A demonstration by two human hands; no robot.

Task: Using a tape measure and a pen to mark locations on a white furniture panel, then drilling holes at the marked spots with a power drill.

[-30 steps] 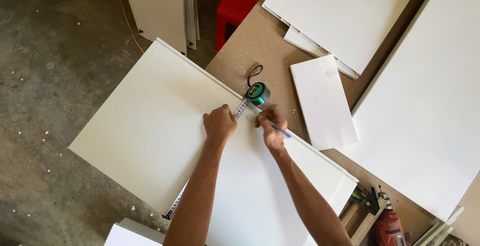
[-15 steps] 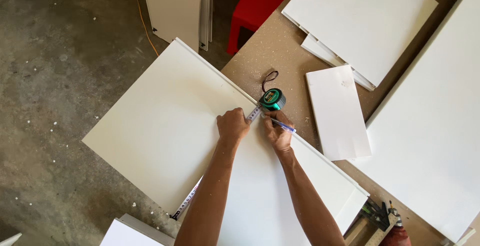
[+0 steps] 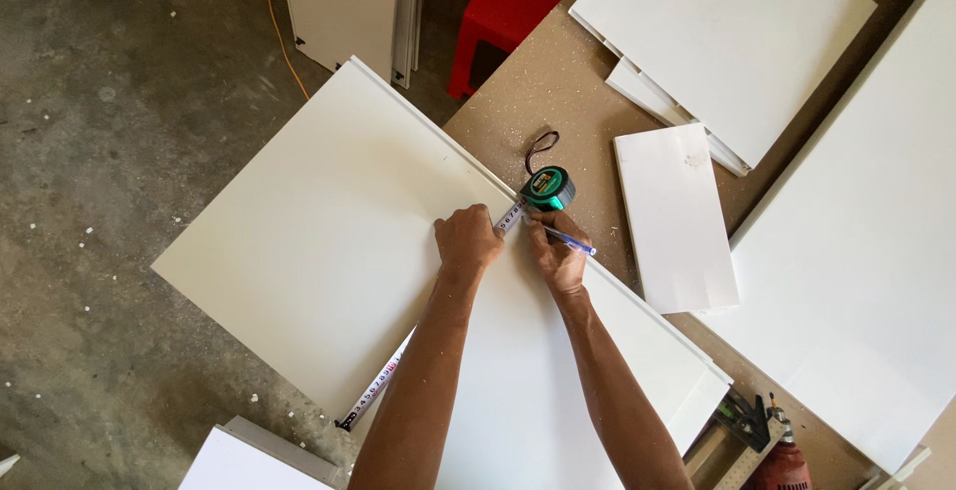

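Nearest us, our two forearms reach up over a large white panel (image 3: 329, 251) that lies flat, partly on a brown particle-board worktable (image 3: 558, 102) and partly overhanging the grey concrete floor (image 3: 110, 151). Our left hand (image 3: 468, 241) presses down on a tape blade (image 3: 383, 380), fingers curled closed over it; the blade runs diagonally across the panel, its hooked end caught over the near edge. Our right hand (image 3: 558, 256) sits just beside the left, fingers closed around a blue pen (image 3: 573, 242) whose tip meets the panel next to the blade. Touching the right hand's fingertips, the tape measure case (image 3: 548, 189), green and black with a dark wrist loop, rests at the panel's far edge on the table. We see no packages or signs; the blade's printed scale is the only marking. To the right lies a small white board (image 3: 677, 216), then a long white panel (image 3: 856, 251). By the lower right corner sit a red power tool (image 3: 782, 465) and a dark clamp-like tool (image 3: 742, 418). Farther off, stacked white panels (image 3: 727, 42) lie on the table, a red plastic stool (image 3: 508, 7) stands on the floor, and white boards (image 3: 349, 2) stand on edge beside a yellow cord (image 3: 279, 37).
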